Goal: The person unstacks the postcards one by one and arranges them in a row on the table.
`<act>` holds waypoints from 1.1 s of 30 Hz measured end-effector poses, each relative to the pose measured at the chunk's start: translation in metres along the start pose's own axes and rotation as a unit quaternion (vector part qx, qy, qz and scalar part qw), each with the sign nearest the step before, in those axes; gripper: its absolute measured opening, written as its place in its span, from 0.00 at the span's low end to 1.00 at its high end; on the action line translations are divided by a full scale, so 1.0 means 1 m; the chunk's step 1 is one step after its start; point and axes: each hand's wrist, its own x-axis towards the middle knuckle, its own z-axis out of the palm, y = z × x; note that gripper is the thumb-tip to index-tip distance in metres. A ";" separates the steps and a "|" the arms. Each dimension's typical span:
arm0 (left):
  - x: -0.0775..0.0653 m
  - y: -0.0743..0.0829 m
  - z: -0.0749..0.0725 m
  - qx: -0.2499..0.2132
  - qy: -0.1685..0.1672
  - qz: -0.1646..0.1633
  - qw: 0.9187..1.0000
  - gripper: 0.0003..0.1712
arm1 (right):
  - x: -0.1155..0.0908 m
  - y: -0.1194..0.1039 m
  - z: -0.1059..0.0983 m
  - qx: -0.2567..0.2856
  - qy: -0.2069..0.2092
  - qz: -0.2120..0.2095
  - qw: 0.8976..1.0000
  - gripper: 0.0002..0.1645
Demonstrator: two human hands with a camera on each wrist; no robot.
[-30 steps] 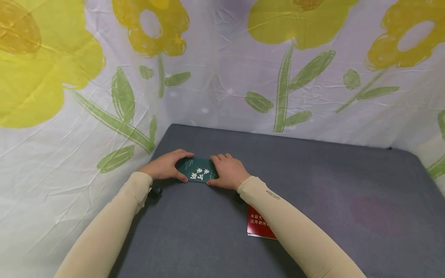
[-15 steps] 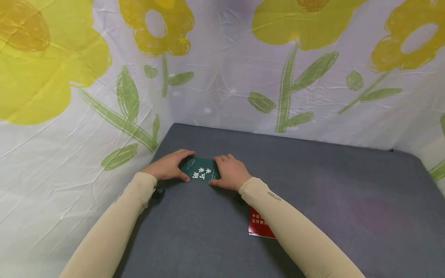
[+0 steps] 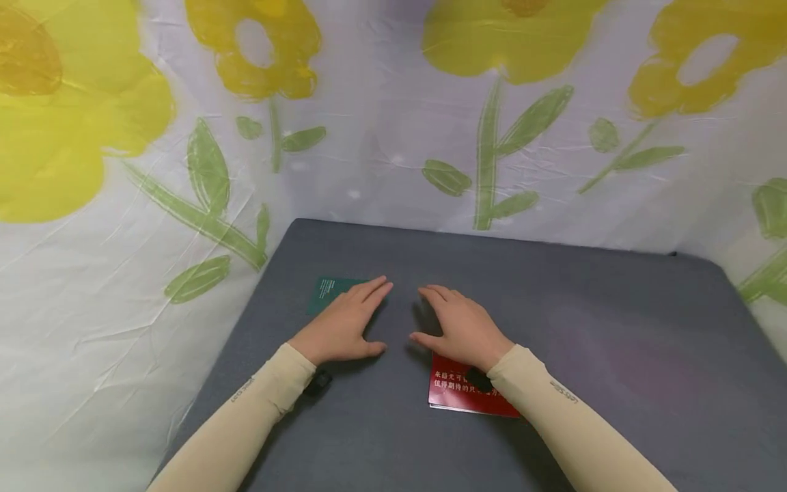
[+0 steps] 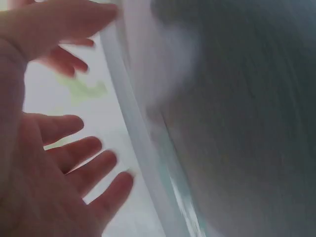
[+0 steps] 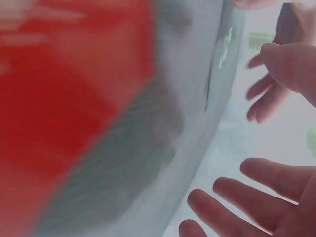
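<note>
A dark green printed card [image 3: 326, 294] lies flat on the grey table, its right part hidden behind my left hand [image 3: 344, 324]. That hand hovers in front of the card with fingers stretched and thumb apart, holding nothing. To its right, my right hand [image 3: 464, 328] is also spread and grips nothing. Below the right hand and wrist lies a red card or booklet [image 3: 458, 396] with pale printed characters, partly covered. The right wrist view shows the red piece [image 5: 74, 74] large and blurred, with straight fingers [image 5: 256, 202] beyond it.
The grey table [image 3: 615, 321] stretches away to the right. A white cloth [image 3: 381, 137] with yellow flowers and green leaves hangs along its back and left side. Dark wrist cameras sit under both wrists.
Both hands have let go of the green card and moved back toward me and to the right. The green card remains at the far left, and more of the red piece shows.
</note>
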 end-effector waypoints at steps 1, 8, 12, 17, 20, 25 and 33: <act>0.002 0.012 0.004 -0.012 -0.003 0.012 1.000 0.62 | -0.011 0.005 -0.001 0.002 0.008 -0.001 1.000 0.52; 0.010 0.077 0.031 -0.032 -0.059 0.061 0.996 0.62 | -0.079 0.033 -0.004 -0.001 0.039 0.018 0.999 0.53; 0.013 0.100 0.038 -0.017 -0.083 0.072 0.994 0.64 | -0.113 0.044 -0.005 -0.002 0.044 0.037 0.998 0.56; 0.016 0.113 0.042 0.008 -0.080 0.080 0.994 0.66 | -0.136 0.050 -0.005 0.002 0.037 0.042 0.998 0.59; 0.015 0.113 0.044 0.006 -0.079 0.069 0.994 0.66 | -0.139 0.051 -0.003 0.006 0.029 0.033 0.999 0.57; 0.012 0.113 0.046 -0.010 -0.087 0.059 0.994 0.63 | -0.145 0.053 -0.001 0.013 0.018 0.025 0.999 0.52; 0.016 0.115 0.047 -0.015 -0.074 0.087 0.993 0.58 | -0.149 0.056 -0.002 0.013 0.031 0.024 0.999 0.51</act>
